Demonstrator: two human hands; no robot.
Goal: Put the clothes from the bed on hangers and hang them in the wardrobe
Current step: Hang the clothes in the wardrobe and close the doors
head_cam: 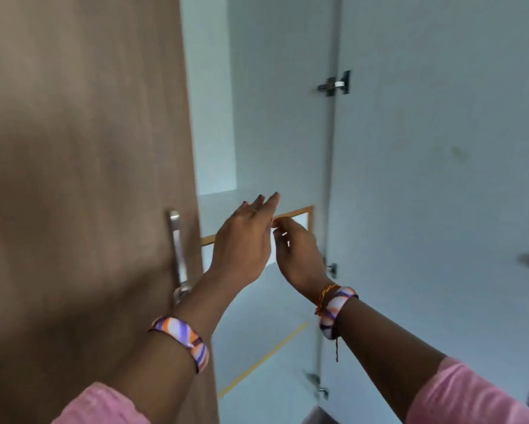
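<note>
Open white-lined wardrobe with brown wood-grain door and steel bar handle. Left hand reaches in, grip apart, fingers straight; right hand loosely curled, holding nothing. Clothes and hangers out of view; judged light, soft, best taken at the shoulders.

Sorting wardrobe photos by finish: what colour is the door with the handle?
Brown wood grain on the door, head view.

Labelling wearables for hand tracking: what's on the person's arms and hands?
Pink sleeves on both arms. Each wrist carries a bangle swirled in orange, purple and white. The right wrist adds an orange-red thread. The left hand wears a thin ring; nails on its fingers look dark.
</note>
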